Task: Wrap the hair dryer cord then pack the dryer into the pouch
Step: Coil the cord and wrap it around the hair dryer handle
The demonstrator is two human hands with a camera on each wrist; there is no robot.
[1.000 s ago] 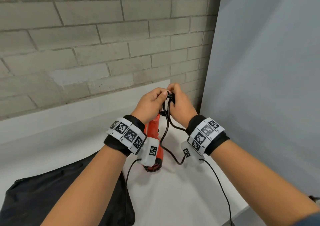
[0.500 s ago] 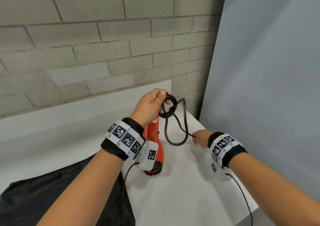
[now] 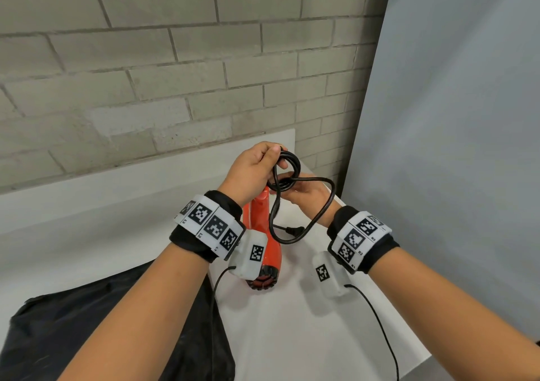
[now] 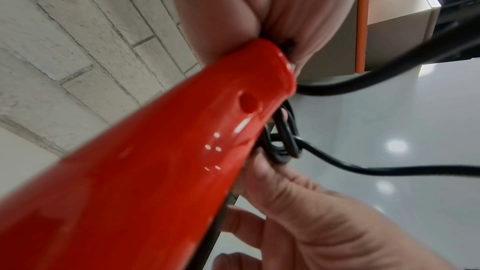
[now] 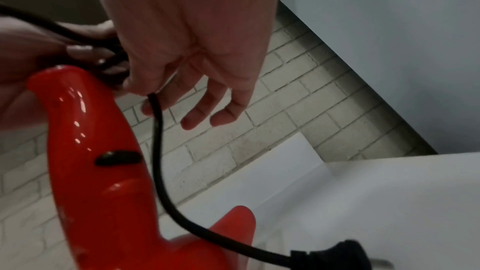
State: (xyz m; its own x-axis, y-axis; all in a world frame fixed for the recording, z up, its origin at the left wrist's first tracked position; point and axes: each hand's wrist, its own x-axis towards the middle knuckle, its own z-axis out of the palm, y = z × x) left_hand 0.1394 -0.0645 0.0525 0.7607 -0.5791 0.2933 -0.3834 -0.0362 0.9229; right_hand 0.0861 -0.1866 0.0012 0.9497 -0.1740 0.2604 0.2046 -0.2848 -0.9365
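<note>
Here, at frame centre, the left hand (image 3: 251,170) grips the red dryer (image 3: 263,228) handle and coiled cord (image 3: 287,170); the right hand (image 3: 306,193) pinches the slack; keep each loop snug, plug (image 3: 293,230) last; the pouch (image 3: 87,331) lies lower left.

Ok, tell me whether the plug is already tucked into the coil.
No: the plug lies loose on the table at the end of a hanging loop, below the coil in the left hand.

Pouch (image 3: 87,336) cropped by frame edge
</note>
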